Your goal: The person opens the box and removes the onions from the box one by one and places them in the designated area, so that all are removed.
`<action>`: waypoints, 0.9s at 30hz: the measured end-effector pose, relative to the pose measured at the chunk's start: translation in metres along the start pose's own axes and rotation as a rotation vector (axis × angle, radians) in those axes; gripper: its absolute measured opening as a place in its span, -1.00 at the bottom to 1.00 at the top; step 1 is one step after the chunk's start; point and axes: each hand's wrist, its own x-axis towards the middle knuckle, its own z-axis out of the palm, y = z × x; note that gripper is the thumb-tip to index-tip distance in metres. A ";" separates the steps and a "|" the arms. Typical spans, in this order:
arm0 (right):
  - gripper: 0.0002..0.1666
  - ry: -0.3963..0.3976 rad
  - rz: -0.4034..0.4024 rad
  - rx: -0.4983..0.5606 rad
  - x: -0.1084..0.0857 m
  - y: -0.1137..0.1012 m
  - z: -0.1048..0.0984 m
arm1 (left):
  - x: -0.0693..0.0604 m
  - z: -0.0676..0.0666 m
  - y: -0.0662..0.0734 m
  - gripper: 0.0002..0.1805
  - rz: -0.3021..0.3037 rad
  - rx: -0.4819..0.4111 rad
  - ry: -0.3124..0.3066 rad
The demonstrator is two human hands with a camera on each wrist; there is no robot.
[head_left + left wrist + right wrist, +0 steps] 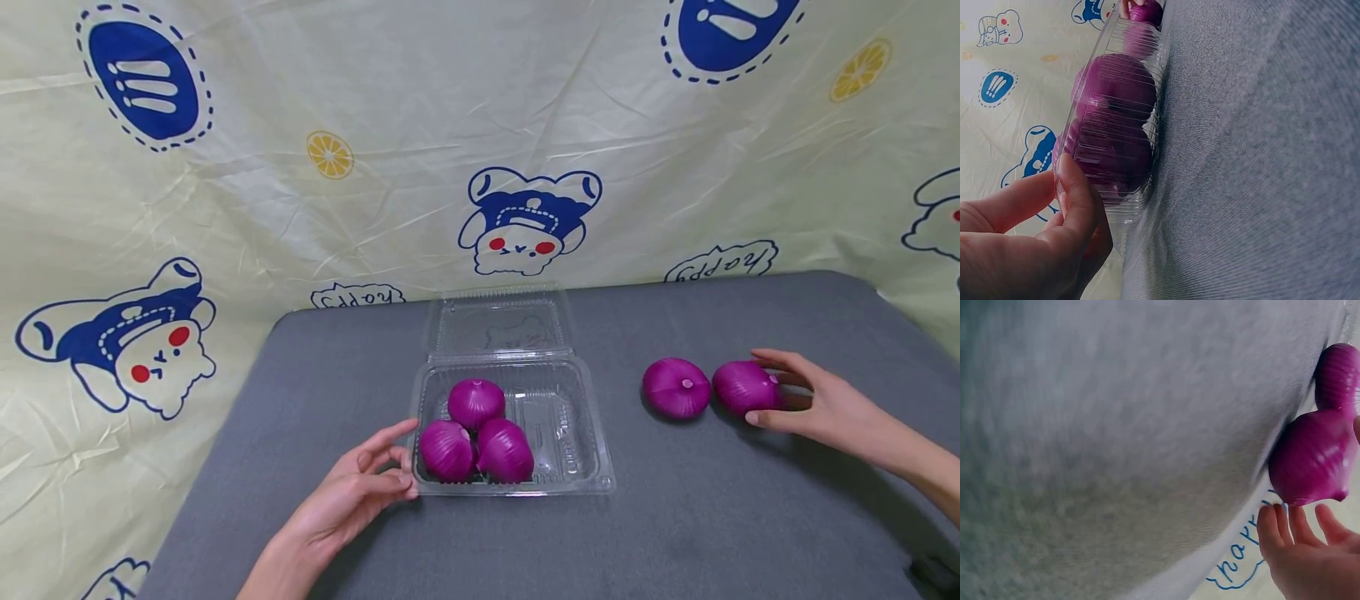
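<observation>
Onions — three of them — sit together in the left half of the open box, whose left edge the left hand pinches. An inner onion and outer onion lie close together on the table, right of it — the right hand spans the latter, though whether it grips is unclear.
</observation>
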 end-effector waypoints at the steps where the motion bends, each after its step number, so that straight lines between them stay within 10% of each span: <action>1: 0.04 0.028 -0.005 0.001 -0.002 -0.002 0.000 | 0.000 0.000 0.000 -0.16 0.000 0.001 0.000; 13: -0.21 0.334 -0.173 -0.141 -0.027 -0.055 0.011 | -0.001 0.000 0.001 -0.18 -0.007 0.010 0.000; 27: -0.16 0.293 -0.516 -0.081 -0.026 -0.118 0.043 | -0.001 -0.001 0.000 -0.16 -0.012 0.003 0.007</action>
